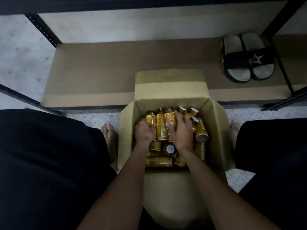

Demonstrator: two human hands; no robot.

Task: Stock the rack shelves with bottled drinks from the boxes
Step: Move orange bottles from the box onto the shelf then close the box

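Head view: left hand (144,132) curls round one amber, dark-capped drink bottle (150,119); right hand (181,131) wraps over the neighbouring bottles (169,123), inside an open brown cardboard box (214,127). Best lifted upright, pressed together, onto the cardboard-lined rack shelf (99,72) beyond.

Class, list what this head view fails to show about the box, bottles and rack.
Head view:
- Labels on bottles: blurred, dim, unreadable.
- Bottle count: lower ones hidden by left hand, right hand and box wall.
- Upper shelves of rack: cut off by top edge.
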